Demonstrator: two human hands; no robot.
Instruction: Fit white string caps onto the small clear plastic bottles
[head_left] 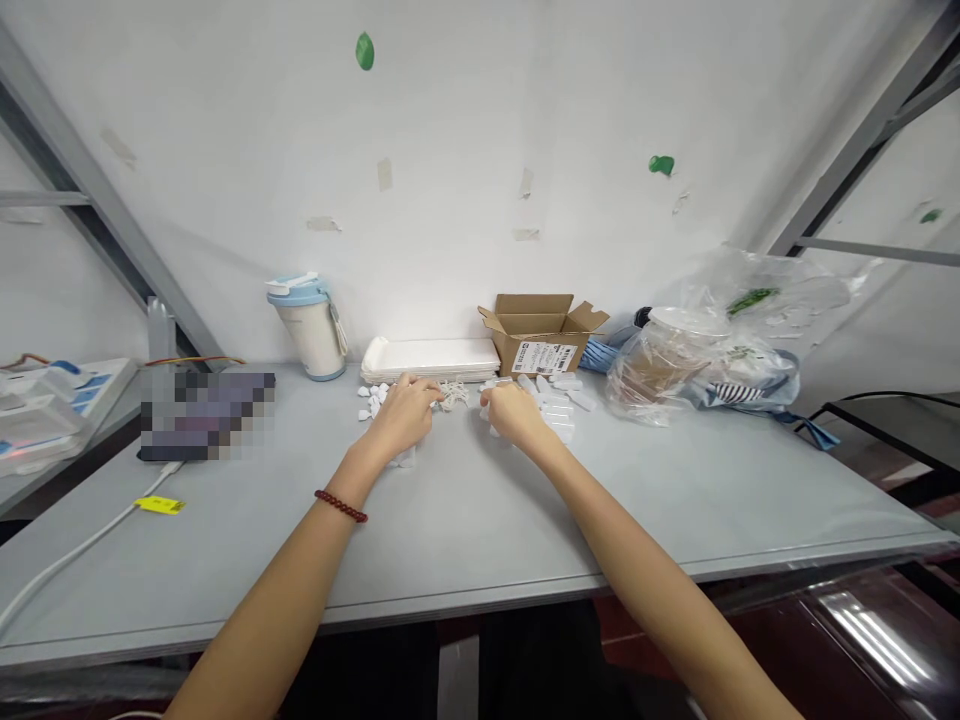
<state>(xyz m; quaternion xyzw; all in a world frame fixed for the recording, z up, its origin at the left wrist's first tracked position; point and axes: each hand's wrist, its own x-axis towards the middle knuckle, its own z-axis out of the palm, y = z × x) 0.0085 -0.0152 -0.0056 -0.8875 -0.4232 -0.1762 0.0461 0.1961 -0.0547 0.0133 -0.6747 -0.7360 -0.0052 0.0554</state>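
My left hand (pixel 406 412) reaches over the grey table (pixel 465 540), palm down with its fingers bent together. Its fingertips touch the left side of a small heap of off-white strings (pixel 454 394); whatever lies between them is hidden. Small white plastic pieces (pixel 369 402) lie to the left of this hand, and some whitish ones show under it. My right hand (pixel 513 413) is closed in a pinch right of the strings, its contents too small to make out. Clear and white flat plastic pieces (pixel 559 395) are spread behind and to the right of it.
Behind my hands are a stack of flat white trays (pixel 431 358) and an open cardboard box (pixel 540 340). A cup with a blue lid (pixel 307 325) stands left. Plastic bags (pixel 660 365) sit right. A dark, blurred-out device (pixel 210 415) with a white cable (pixel 82 545) lies left.
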